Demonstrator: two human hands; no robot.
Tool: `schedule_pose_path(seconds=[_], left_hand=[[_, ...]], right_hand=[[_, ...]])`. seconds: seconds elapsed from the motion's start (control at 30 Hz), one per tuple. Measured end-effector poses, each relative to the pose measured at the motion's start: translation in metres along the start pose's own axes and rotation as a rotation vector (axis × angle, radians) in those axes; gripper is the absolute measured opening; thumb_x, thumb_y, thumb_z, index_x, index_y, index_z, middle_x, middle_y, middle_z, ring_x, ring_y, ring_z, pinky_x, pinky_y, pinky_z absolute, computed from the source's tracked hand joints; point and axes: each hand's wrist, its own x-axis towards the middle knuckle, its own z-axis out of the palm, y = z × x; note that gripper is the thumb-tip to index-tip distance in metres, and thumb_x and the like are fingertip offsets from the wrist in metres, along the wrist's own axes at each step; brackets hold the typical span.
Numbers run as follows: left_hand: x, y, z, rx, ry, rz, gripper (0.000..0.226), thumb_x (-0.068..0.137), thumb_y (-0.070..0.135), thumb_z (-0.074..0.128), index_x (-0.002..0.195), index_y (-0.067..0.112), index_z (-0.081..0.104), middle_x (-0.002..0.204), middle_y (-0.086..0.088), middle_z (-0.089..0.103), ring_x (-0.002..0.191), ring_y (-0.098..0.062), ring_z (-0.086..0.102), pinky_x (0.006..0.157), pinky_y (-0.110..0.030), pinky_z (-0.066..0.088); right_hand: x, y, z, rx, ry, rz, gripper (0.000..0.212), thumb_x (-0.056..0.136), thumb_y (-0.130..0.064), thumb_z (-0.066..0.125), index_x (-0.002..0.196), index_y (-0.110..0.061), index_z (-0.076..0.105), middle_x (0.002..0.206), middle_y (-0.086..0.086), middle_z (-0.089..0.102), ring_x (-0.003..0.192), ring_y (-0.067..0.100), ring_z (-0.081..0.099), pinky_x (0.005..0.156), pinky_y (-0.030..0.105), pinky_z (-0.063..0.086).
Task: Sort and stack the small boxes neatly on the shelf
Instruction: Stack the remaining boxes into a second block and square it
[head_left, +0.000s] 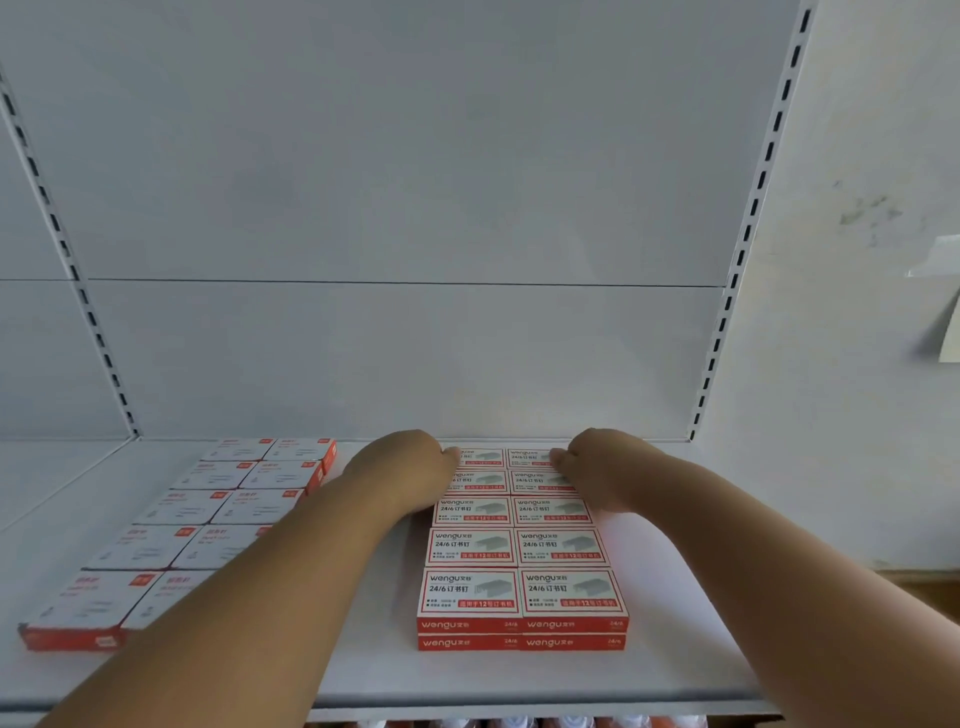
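Note:
On the white shelf stands a block of red-and-white staple boxes, two columns wide and two layers high. My left hand rests against the far left boxes of that block, and my right hand rests against the far right ones. Both hands have the fingers curled onto the back-row boxes; the fingertips are partly hidden. To the left lies a second group of red-and-white boxes in two columns, partly covered by my left forearm.
The white back panel rises right behind the boxes. Slotted uprights stand at both sides of the bay. A wall with a paper note lies to the right. Items on a lower shelf peek out below the front edge.

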Motion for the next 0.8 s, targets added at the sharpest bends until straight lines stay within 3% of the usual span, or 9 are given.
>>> schedule_pose_path(seconds=[0.07,0.17,0.23,0.3,0.37,0.43,0.57,0.7,0.8], left_hand=[[0.001,-0.002,0.002,-0.009,0.013,-0.001,0.051,0.1,0.049,0.032,0.098,0.014,0.069,0.099,-0.005,0.068,0.091,-0.023,0.061,0.08,-0.032,0.046],[0.001,-0.003,0.002,-0.028,0.007,-0.006,0.051,0.099,0.05,0.033,0.094,0.014,0.069,0.095,-0.004,0.068,0.089,-0.023,0.061,0.077,-0.031,0.046],[0.001,-0.003,0.001,-0.031,-0.001,-0.016,0.052,0.099,0.052,0.033,0.089,0.014,0.068,0.091,-0.003,0.067,0.085,-0.021,0.061,0.072,-0.03,0.044],[0.0,-0.002,-0.002,-0.019,0.032,-0.042,0.048,0.098,0.053,0.034,0.085,0.015,0.063,0.081,0.001,0.064,0.075,-0.016,0.059,0.061,-0.028,0.04],[0.0,0.001,-0.006,-0.025,0.134,-0.056,0.038,0.096,0.05,0.038,0.09,0.017,0.056,0.08,0.003,0.06,0.073,-0.015,0.057,0.058,-0.029,0.038],[0.0,0.006,-0.008,-0.14,0.183,-0.011,0.029,0.095,0.044,0.044,0.102,0.019,0.057,0.094,0.003,0.062,0.085,-0.019,0.06,0.067,-0.031,0.044],[-0.002,0.019,-0.002,-0.489,0.069,0.118,0.017,0.097,0.03,0.054,0.108,0.028,0.068,0.107,0.007,0.068,0.095,-0.012,0.064,0.084,-0.03,0.051],[-0.003,0.019,0.01,-0.679,0.028,0.075,0.015,0.095,0.028,0.06,0.107,0.031,0.069,0.093,0.013,0.07,0.078,-0.004,0.069,0.063,-0.019,0.051],[-0.003,0.019,0.011,-0.71,0.045,0.069,0.015,0.094,0.029,0.061,0.107,0.032,0.069,0.091,0.015,0.07,0.074,-0.002,0.069,0.056,-0.014,0.047]], right_hand=[[-0.003,-0.001,0.0,0.051,-0.006,0.014,0.045,0.104,-0.04,0.026,0.119,-0.01,0.056,0.119,0.012,0.061,0.106,0.028,0.057,0.085,0.035,0.046],[-0.002,0.001,0.001,0.083,-0.027,0.015,0.043,0.105,-0.036,0.026,0.131,-0.011,0.052,0.123,0.013,0.058,0.112,0.031,0.056,0.089,0.036,0.047],[0.001,0.005,0.0,0.025,-0.024,0.007,0.047,0.103,-0.046,0.027,0.106,-0.011,0.059,0.105,0.011,0.064,0.097,0.028,0.06,0.079,0.034,0.047],[0.007,0.01,-0.001,0.052,0.077,0.038,0.047,0.098,-0.055,0.03,0.091,-0.015,0.052,0.085,0.002,0.06,0.084,0.023,0.059,0.071,0.033,0.045],[0.01,0.011,0.0,0.092,0.213,0.035,0.042,0.095,-0.057,0.033,0.095,-0.018,0.05,0.087,-0.001,0.058,0.082,0.021,0.056,0.068,0.035,0.044],[0.01,0.006,0.001,0.162,0.266,-0.061,0.038,0.095,-0.053,0.04,0.105,-0.022,0.057,0.098,-0.001,0.061,0.088,0.021,0.056,0.072,0.036,0.047],[0.011,-0.005,0.011,0.472,0.143,-0.179,0.019,0.092,-0.04,0.052,0.098,-0.031,0.067,0.096,-0.012,0.068,0.089,0.011,0.063,0.081,0.034,0.054],[0.014,-0.003,0.019,0.644,0.108,-0.165,0.011,0.09,-0.034,0.059,0.089,-0.031,0.07,0.086,-0.011,0.072,0.08,0.008,0.068,0.077,0.032,0.057],[0.015,-0.003,0.021,0.738,0.061,-0.157,0.011,0.09,-0.033,0.059,0.088,-0.03,0.07,0.084,-0.008,0.074,0.077,0.011,0.071,0.074,0.034,0.059]])
